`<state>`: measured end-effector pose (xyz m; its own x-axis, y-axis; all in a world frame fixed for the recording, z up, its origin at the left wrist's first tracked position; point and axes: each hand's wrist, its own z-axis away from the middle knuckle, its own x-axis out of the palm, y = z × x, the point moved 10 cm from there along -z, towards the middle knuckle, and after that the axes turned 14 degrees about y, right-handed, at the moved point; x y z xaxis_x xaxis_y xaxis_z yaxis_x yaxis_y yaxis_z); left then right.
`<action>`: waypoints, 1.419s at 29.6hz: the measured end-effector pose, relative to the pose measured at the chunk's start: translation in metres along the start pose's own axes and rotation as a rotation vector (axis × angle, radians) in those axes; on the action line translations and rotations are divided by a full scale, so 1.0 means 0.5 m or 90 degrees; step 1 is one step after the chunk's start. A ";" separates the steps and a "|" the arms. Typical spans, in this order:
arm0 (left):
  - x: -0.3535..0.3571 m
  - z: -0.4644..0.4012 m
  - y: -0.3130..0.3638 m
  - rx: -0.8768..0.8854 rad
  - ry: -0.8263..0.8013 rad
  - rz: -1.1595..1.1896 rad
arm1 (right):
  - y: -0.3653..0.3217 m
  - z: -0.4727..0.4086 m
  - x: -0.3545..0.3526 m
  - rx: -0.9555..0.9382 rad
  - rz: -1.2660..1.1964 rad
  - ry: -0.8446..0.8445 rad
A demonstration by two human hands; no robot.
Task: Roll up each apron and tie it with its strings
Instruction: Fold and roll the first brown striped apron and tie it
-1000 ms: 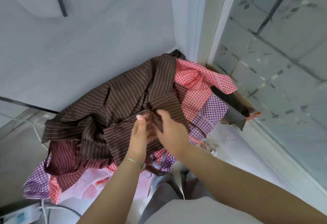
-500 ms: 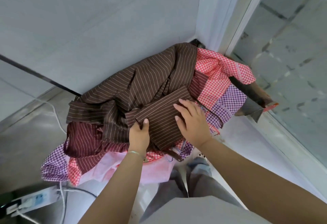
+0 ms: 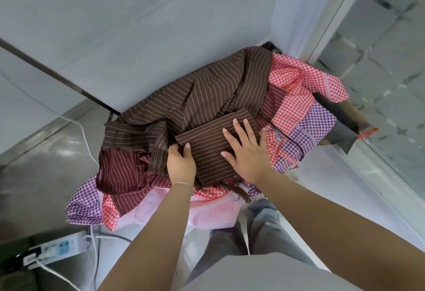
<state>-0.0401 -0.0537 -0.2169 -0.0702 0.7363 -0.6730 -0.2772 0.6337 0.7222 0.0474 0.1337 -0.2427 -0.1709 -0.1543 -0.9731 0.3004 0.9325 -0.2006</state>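
Folding stage here: the brown striped apron sits on top of the pile of aprons. Right hand lies flat, pressing the folded panel; left hand pinches its left edge. Next up, I'd guess: roll it tight, then find the strings.

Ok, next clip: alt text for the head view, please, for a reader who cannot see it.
A person's right hand presses flat on a folded brown striped apron while the left hand grips its left edge, atop a heap of checked and striped aprons in a room corner. A power strip lies on the floor.
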 end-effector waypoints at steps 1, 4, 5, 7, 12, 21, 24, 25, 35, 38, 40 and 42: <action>-0.002 0.001 -0.003 -0.002 0.009 0.008 | 0.000 0.002 0.006 0.003 0.003 -0.008; -0.019 0.008 -0.014 -0.017 0.073 0.036 | -0.006 0.007 0.020 0.001 0.004 -0.024; -0.025 0.013 -0.021 -0.024 0.103 0.023 | -0.008 0.010 0.025 0.000 0.000 -0.034; -0.019 0.027 -0.049 -0.099 0.105 0.022 | -0.011 0.011 0.024 0.002 -0.020 -0.031; 0.042 0.052 -0.084 -0.260 -0.090 0.133 | 0.042 -0.009 -0.059 0.187 -0.265 0.135; 0.078 0.073 -0.108 -0.447 -0.330 0.322 | 0.162 -0.012 0.027 0.567 -0.698 -0.223; 0.081 0.096 -0.126 -0.422 -0.363 0.167 | 0.182 0.003 0.028 0.645 -0.789 -0.247; 0.085 0.112 -0.121 -0.417 -0.404 0.108 | 0.187 0.010 0.024 0.661 -0.817 -0.256; 0.108 0.135 0.130 -0.047 -0.400 0.109 | 0.273 0.108 -0.016 0.755 -1.117 -0.178; 0.114 0.112 0.248 0.076 -0.390 0.120 | 0.279 0.133 -0.019 0.731 -1.223 -0.165; 0.128 0.090 0.339 0.165 -0.397 0.110 | 0.268 0.148 -0.017 0.720 -1.248 -0.210; 0.158 0.072 0.417 0.242 -0.385 0.088 | 0.261 0.163 -0.006 0.737 -1.219 -0.238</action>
<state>-0.0689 0.1452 -0.1139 0.4916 0.7486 -0.4449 0.0563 0.4825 0.8741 0.1635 0.2294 -0.2752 -0.7442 -0.5090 0.4325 0.3147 -0.8383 -0.4452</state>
